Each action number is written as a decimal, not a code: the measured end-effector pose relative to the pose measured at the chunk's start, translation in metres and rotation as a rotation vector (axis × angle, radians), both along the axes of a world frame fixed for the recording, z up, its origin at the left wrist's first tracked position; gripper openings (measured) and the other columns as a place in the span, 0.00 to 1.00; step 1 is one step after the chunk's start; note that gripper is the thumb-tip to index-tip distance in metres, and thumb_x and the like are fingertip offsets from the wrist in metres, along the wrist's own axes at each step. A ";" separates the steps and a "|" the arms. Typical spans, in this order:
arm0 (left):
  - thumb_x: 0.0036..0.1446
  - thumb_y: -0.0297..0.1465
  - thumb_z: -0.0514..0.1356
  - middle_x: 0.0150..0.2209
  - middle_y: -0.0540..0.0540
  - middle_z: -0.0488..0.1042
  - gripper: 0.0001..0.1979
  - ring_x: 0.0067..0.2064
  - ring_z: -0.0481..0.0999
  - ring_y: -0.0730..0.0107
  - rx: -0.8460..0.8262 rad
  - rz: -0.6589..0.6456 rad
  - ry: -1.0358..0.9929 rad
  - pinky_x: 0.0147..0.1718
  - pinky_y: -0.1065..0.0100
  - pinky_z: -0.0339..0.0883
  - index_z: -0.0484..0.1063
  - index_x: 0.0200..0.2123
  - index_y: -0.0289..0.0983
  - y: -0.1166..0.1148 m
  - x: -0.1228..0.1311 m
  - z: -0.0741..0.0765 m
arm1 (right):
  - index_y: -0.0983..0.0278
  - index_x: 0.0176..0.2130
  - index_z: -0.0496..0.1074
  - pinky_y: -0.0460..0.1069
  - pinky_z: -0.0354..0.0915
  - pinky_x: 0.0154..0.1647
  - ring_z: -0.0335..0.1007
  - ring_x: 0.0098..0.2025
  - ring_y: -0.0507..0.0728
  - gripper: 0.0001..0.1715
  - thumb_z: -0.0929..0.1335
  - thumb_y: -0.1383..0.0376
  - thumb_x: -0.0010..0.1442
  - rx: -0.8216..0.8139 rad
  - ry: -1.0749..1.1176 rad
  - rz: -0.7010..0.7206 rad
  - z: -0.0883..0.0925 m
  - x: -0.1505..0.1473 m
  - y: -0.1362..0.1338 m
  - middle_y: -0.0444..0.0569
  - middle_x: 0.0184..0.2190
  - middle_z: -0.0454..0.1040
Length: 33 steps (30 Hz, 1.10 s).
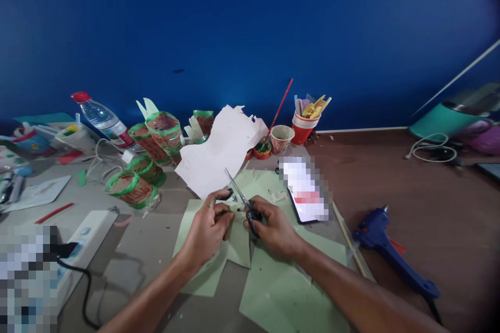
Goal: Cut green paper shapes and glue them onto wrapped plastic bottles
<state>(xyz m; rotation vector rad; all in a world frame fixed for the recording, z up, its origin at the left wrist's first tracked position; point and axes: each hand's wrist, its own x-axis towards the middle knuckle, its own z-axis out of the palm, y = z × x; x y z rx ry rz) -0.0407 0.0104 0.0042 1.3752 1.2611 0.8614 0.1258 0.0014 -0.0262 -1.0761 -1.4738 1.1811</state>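
My left hand (211, 226) is closed on a piece of light green paper (239, 237), its fingers pinched at the paper's upper edge. Just to the right, my right hand (272, 226) grips the black handles of a pair of scissors (242, 196). The scissor blades point up and to the left, over more green paper. Larger green sheets (273, 291) lie under both hands. A cut white sheet (221, 151) stands tilted behind them. Beyond my right hand lies a phone (307, 190) with a lit screen.
Painted cups (130, 189), a water bottle (103, 119) and a power strip (84, 250) are on the left. Behind are a paper cup (282, 139) and stacked red cups (303, 127) with plastic cutlery. A blue glue gun (394, 250) and thin stick (349, 239) lie on the right.
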 end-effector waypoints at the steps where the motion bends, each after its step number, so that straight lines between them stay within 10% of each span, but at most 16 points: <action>1: 0.54 0.30 0.56 0.23 0.56 0.67 0.17 0.18 0.61 0.78 -0.001 -0.007 0.014 0.17 0.75 0.56 0.61 0.48 0.36 -0.001 0.000 -0.001 | 0.62 0.21 0.59 0.46 0.55 0.29 0.57 0.29 0.51 0.10 0.65 0.74 0.47 0.010 -0.026 -0.006 0.000 -0.001 -0.001 0.41 0.26 0.59; 9: 0.54 0.32 0.60 0.38 0.45 0.72 0.12 0.26 0.65 0.74 0.231 0.021 0.001 0.27 0.72 0.62 0.70 0.43 0.39 -0.018 -0.007 0.012 | 0.62 0.20 0.61 0.46 0.54 0.27 0.54 0.27 0.51 0.10 0.68 0.68 0.48 -0.078 0.173 -0.135 -0.004 0.003 0.009 0.40 0.24 0.58; 16: 0.49 0.32 0.65 0.38 0.44 0.77 0.17 0.32 0.72 0.65 -0.078 -1.056 0.187 0.32 0.70 0.64 0.77 0.45 0.44 -0.029 -0.001 0.036 | 0.62 0.26 0.69 0.46 0.55 0.26 0.55 0.24 0.50 0.13 0.75 0.62 0.43 -0.280 0.596 -0.252 -0.005 0.009 0.016 0.39 0.20 0.62; 23: 0.51 0.44 0.61 0.45 0.38 0.72 0.25 0.22 0.68 0.75 -0.294 -0.453 -0.146 0.21 0.72 0.62 0.70 0.49 0.36 -0.016 0.007 -0.005 | 0.61 0.24 0.70 0.48 0.61 0.27 0.60 0.23 0.51 0.13 0.76 0.61 0.39 -0.340 0.742 -0.226 -0.001 0.002 0.015 0.41 0.20 0.68; 28: 0.51 0.39 0.65 0.48 0.42 0.70 0.29 0.24 0.68 0.78 -0.257 -0.151 -0.461 0.24 0.72 0.64 0.63 0.56 0.44 -0.014 0.011 -0.002 | 0.60 0.27 0.71 0.49 0.63 0.27 0.66 0.27 0.54 0.14 0.75 0.58 0.40 -0.330 0.755 -0.203 -0.002 0.001 0.018 0.44 0.24 0.72; 33: 0.45 0.38 0.69 0.26 0.49 0.70 0.14 0.26 0.65 0.75 -0.280 -0.041 -0.515 0.27 0.73 0.63 0.75 0.29 0.34 -0.016 0.011 -0.004 | 0.60 0.26 0.69 0.48 0.63 0.27 0.66 0.27 0.54 0.15 0.75 0.58 0.41 -0.337 0.739 -0.203 -0.005 -0.001 0.017 0.43 0.22 0.71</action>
